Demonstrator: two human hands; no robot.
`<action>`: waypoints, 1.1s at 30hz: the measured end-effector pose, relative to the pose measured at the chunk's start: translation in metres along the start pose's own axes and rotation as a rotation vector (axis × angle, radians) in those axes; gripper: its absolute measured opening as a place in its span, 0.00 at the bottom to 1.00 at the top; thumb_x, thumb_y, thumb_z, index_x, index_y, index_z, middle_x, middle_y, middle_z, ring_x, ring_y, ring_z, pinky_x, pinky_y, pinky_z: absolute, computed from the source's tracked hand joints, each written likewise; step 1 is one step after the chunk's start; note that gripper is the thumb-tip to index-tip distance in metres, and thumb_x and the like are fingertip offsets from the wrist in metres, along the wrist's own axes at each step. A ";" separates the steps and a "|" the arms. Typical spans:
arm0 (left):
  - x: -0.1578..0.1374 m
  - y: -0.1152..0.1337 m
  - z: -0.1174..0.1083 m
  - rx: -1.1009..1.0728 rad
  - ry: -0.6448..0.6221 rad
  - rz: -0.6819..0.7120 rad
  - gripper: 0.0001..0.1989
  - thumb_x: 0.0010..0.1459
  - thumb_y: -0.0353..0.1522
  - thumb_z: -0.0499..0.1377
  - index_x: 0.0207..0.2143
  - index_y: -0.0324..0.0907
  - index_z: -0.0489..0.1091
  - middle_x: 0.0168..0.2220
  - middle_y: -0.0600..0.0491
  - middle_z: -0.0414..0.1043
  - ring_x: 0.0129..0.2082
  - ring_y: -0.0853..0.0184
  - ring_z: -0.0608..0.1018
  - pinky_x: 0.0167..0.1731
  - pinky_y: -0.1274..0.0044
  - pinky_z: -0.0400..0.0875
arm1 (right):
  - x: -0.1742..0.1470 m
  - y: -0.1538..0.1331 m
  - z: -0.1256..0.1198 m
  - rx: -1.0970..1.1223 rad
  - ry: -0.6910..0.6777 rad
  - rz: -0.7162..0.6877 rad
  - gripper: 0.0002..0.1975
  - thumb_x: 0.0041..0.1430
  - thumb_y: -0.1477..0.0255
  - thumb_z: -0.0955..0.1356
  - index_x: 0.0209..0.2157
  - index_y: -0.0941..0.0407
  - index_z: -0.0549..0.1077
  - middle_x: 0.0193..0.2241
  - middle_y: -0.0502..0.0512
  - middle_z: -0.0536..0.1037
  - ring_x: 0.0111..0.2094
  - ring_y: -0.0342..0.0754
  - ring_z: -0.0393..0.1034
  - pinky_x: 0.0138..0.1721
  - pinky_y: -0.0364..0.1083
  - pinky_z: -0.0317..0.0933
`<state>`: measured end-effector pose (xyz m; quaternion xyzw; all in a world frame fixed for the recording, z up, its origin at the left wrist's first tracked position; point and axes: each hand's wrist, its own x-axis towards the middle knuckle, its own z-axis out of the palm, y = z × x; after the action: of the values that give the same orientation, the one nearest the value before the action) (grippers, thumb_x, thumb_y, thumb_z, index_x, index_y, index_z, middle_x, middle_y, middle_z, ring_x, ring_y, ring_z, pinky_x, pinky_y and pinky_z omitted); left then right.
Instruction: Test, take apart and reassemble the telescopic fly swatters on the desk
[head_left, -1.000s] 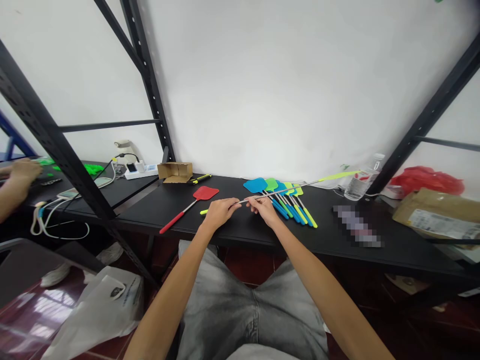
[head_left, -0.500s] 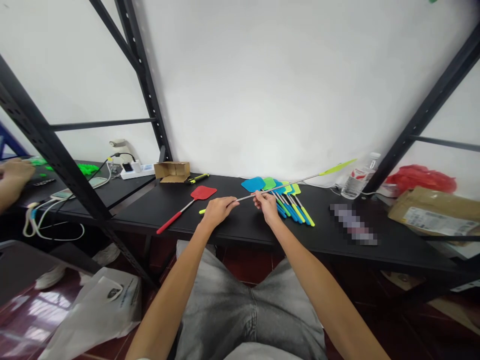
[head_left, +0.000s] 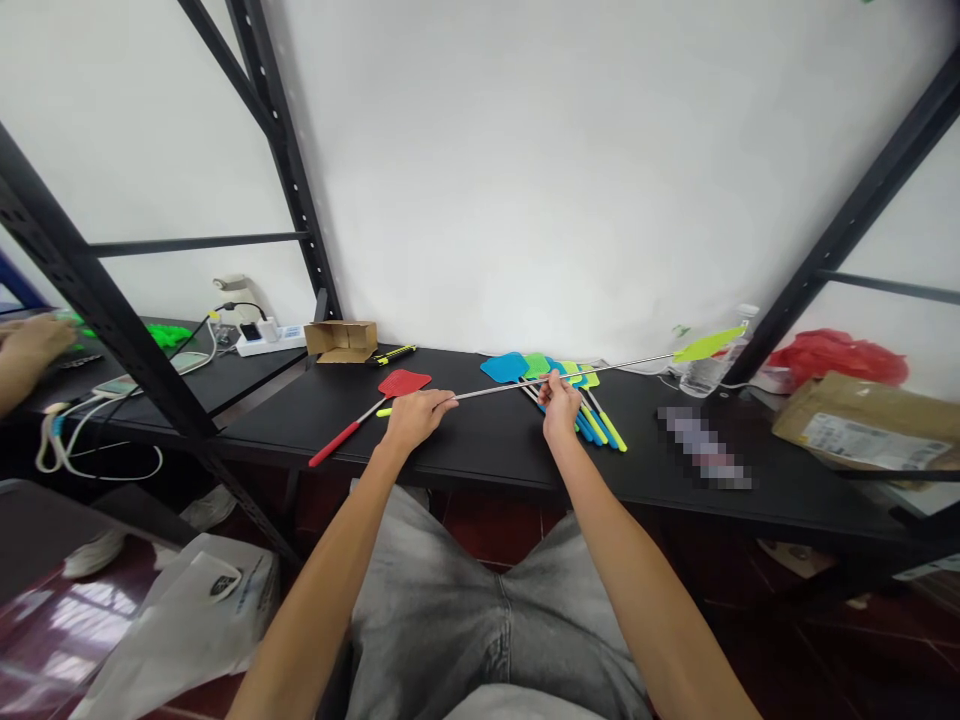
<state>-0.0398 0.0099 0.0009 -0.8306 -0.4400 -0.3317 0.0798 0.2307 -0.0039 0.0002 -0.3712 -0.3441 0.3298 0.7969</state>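
Note:
Both my hands hold one fly swatter [head_left: 495, 388] with a long metal rod and a yellow-green head, tilted up to the right. My left hand [head_left: 417, 415] is closed around its handle end, whose yellow tip pokes out on the left. My right hand [head_left: 560, 400] pinches the rod farther along. Behind and under that hand lies a fanned row of several fly swatters [head_left: 504, 367] in blue, green and yellow. A red fly swatter [head_left: 335, 443] rests on the black table left of my left hand.
An open cardboard box [head_left: 341, 342] and a yellow-black utility knife [head_left: 394, 355] sit at the back left. On the right are a water bottle [head_left: 701, 378], a blurred-out item [head_left: 705, 450], a taped carton [head_left: 862, 425] and a red plastic bag [head_left: 840, 357]. Another person's hand [head_left: 34, 350] shows far left.
My hands have moved apart along the rod, the left to the left and the right to the right. The swatter's head now reaches farther right, overlapping the bottle.

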 end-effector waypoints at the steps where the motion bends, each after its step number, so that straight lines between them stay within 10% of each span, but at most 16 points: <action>1: -0.001 -0.003 -0.001 0.017 0.007 -0.002 0.19 0.67 0.47 0.51 0.46 0.50 0.79 0.43 0.51 0.82 0.42 0.61 0.81 0.36 0.75 0.68 | 0.000 0.000 0.000 0.000 0.007 0.000 0.25 0.49 0.47 0.73 0.26 0.56 0.74 0.19 0.46 0.64 0.19 0.40 0.57 0.20 0.43 0.53; 33: -0.013 -0.022 -0.026 0.161 0.370 -0.337 0.09 0.62 0.31 0.55 0.36 0.45 0.76 0.40 0.49 0.80 0.46 0.54 0.74 0.48 0.65 0.58 | 0.001 0.000 -0.004 0.066 0.026 0.009 0.26 0.53 0.44 0.70 0.27 0.55 0.72 0.18 0.46 0.66 0.18 0.39 0.59 0.19 0.42 0.55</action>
<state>-0.0747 0.0033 0.0095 -0.6617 -0.5750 -0.4507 0.1683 0.2339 -0.0049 -0.0013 -0.3503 -0.3208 0.3395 0.8119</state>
